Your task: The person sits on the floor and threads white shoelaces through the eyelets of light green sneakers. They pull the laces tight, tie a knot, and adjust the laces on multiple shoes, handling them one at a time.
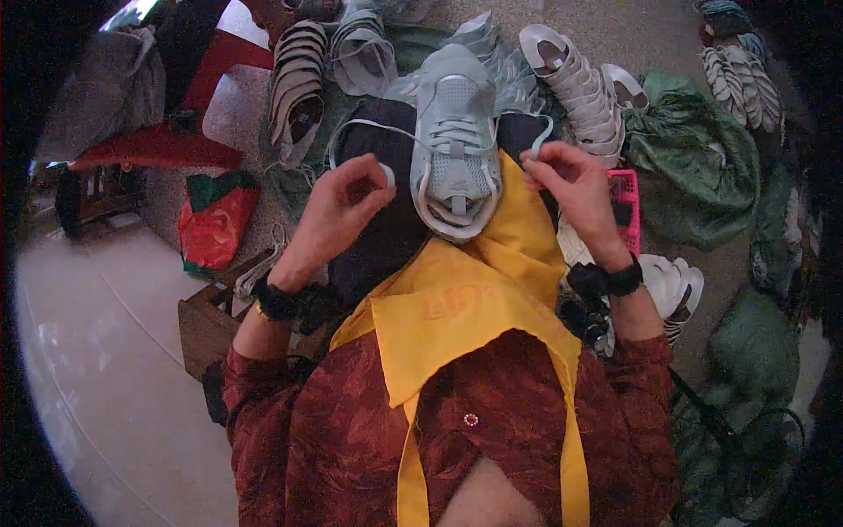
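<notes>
While both hands pinch the ends of a pale lace, a light grey sneaker (455, 149) rests toe-away on the person's lap, propped on dark trousers above a yellow apron (457, 307). The left hand (338, 206) is closed on one lace end (386, 174), thumb and fingers pressed together on its tip; from there the lace loops up and across to the shoe's eyelets. The right hand (571, 184) is likewise clamped on the other lace end (537, 145), held just beside the shoe's right flank. Both hands sit level with the sneaker's tongue, one on each side.

Judging by the crossings already visible over the tongue, the lacing appears largely threaded, with the free ends drawn out wide and no knot or bow yet formed.

Beyond the lap, more pale sneakers (580, 83) and striped sandals (297, 83) lie heaped on the speckled floor. A green sack (702, 167) slumps to the right, a pink plastic basket (625, 206) sits near the right wrist, a red-and-green bag (215, 220) lies left, and a red stool (167, 145) stands farther off.
</notes>
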Available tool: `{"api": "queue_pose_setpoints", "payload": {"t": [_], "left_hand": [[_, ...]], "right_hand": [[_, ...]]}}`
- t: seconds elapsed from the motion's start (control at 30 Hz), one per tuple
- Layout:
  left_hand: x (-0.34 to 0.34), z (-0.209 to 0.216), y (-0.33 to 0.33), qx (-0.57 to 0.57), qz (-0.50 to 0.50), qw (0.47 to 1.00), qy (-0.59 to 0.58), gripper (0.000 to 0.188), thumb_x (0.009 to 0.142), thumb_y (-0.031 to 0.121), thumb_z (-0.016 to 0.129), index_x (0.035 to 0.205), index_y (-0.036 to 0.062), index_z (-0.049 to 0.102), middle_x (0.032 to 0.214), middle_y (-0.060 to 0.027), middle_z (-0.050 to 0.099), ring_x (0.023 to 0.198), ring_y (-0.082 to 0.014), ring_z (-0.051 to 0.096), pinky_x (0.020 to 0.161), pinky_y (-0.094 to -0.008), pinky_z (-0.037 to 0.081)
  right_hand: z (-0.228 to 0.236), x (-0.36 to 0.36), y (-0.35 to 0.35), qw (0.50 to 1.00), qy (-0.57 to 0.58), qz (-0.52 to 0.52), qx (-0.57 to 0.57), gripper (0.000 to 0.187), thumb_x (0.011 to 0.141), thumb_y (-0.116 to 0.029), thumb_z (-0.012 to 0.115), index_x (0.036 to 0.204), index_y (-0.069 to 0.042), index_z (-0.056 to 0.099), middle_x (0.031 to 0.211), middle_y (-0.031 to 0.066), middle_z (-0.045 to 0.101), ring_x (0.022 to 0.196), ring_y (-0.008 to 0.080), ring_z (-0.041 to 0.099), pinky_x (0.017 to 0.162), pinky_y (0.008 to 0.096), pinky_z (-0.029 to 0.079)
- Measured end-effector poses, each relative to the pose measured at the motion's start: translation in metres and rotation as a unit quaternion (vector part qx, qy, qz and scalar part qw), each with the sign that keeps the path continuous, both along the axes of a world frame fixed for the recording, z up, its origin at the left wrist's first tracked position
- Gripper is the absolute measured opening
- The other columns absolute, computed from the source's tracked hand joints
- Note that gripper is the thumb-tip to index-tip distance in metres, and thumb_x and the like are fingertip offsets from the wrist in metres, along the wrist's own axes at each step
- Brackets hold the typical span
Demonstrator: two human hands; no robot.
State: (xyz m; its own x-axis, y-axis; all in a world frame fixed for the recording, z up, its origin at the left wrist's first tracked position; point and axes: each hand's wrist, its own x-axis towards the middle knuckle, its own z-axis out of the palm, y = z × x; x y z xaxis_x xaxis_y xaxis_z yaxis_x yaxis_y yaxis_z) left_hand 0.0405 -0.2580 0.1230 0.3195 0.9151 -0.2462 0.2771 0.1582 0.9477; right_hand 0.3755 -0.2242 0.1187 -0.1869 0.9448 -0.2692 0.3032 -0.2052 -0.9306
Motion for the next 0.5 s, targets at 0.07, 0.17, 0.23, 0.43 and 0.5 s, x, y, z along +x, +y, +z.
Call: {"api": "queue_pose_setpoints", "payload": {"t": [0.07, 0.17, 0.23, 0.43, 0.5], "left_hand": [[0.007, 0.002, 0.004, -0.025, 0.022, 0.998, -0.046, 0.009, 0.095, 0.005, 0.065, 0.092, 0.0047, 0.056, 0.087, 0.0017, 0.059, 0.082, -0.0072, 0.057, 0.075, -0.0232, 0.047], [0.015, -0.005, 0.009, -0.032, 0.055, 0.993, -0.096, 0.008, 0.094, 0.003, 0.064, 0.092, 0.0037, 0.056, 0.085, 0.0011, 0.059, 0.079, -0.0082, 0.060, 0.071, -0.0232, 0.050], [0.019, -0.009, 0.011, -0.028, 0.076, 0.991, -0.109, 0.008, 0.093, 0.002, 0.063, 0.091, 0.0029, 0.055, 0.084, 0.0006, 0.060, 0.078, -0.0090, 0.062, 0.069, -0.0238, 0.052], [0.025, -0.015, 0.013, -0.043, 0.101, 0.985, -0.136, 0.011, 0.094, 0.005, 0.066, 0.090, 0.0043, 0.056, 0.085, -0.0036, 0.065, 0.079, -0.0110, 0.065, 0.072, -0.0265, 0.054], [0.024, -0.016, 0.014, -0.040, 0.093, 0.986, -0.136, 0.012, 0.094, 0.004, 0.066, 0.089, 0.0044, 0.056, 0.085, -0.0043, 0.066, 0.080, -0.0111, 0.066, 0.072, -0.0264, 0.055]], "right_hand": [[0.003, -0.016, 0.003, 0.996, 0.080, -0.037, 0.020, 0.007, 0.091, -0.005, 0.069, 0.096, 0.000, 0.070, 0.089, 0.0023, 0.071, 0.081, 0.0089, 0.067, 0.073, 0.0240, 0.056], [0.000, -0.026, 0.003, 0.992, 0.120, -0.046, 0.002, 0.007, 0.090, -0.002, 0.070, 0.096, -0.001, 0.070, 0.090, 0.0021, 0.072, 0.080, 0.0085, 0.067, 0.074, 0.0242, 0.055], [0.001, -0.033, 0.003, 0.992, 0.109, -0.060, 0.015, 0.008, 0.089, -0.001, 0.071, 0.096, -0.002, 0.070, 0.090, 0.0020, 0.072, 0.081, 0.0085, 0.067, 0.075, 0.0245, 0.055], [-0.001, -0.039, 0.002, 0.989, 0.128, -0.075, 0.024, 0.009, 0.087, 0.000, 0.072, 0.095, -0.002, 0.070, 0.089, 0.0012, 0.072, 0.081, 0.0081, 0.066, 0.076, 0.0246, 0.054], [-0.002, -0.039, 0.002, 0.989, 0.121, -0.076, 0.027, 0.009, 0.087, 0.000, 0.072, 0.095, -0.002, 0.070, 0.088, 0.0010, 0.072, 0.081, 0.0080, 0.066, 0.076, 0.0245, 0.054]]}}
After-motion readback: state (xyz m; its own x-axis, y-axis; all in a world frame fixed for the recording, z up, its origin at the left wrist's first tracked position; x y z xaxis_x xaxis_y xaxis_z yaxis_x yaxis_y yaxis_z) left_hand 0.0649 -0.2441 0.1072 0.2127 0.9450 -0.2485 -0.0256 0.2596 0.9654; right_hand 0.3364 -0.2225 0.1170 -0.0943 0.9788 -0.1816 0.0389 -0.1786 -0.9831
